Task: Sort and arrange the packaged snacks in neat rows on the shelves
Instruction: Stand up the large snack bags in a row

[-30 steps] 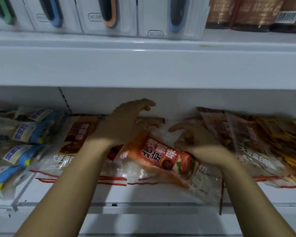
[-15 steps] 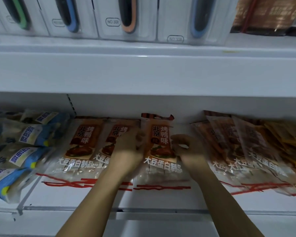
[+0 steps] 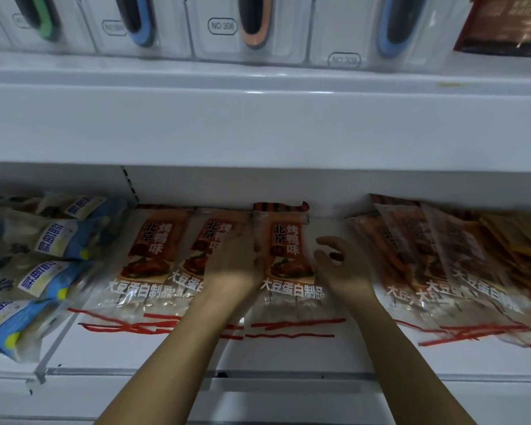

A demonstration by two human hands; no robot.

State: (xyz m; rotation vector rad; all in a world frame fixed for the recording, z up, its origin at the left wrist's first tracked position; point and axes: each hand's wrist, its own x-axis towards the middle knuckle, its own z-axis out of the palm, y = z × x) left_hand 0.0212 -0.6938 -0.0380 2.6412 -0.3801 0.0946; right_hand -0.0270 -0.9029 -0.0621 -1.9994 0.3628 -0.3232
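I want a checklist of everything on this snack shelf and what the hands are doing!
Surface: white lower shelf, bare strip in front.
Job's things: three orange duck-flavour packs in a row; the third pack lies straight between both hands.
Clutter: leaning orange packs at right, overlapping; blue packs piled at left.
Hands: left hand rests on the third pack's left edge; right hand open beside its right edge.
Cables: nothing seen.
Surroundings: upper shelf with boxed items.

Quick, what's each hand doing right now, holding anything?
Left hand: open, lying flat at the left edge of the middle snack packet.
Right hand: open, fingers loosely curled beside the packet, holding nothing.
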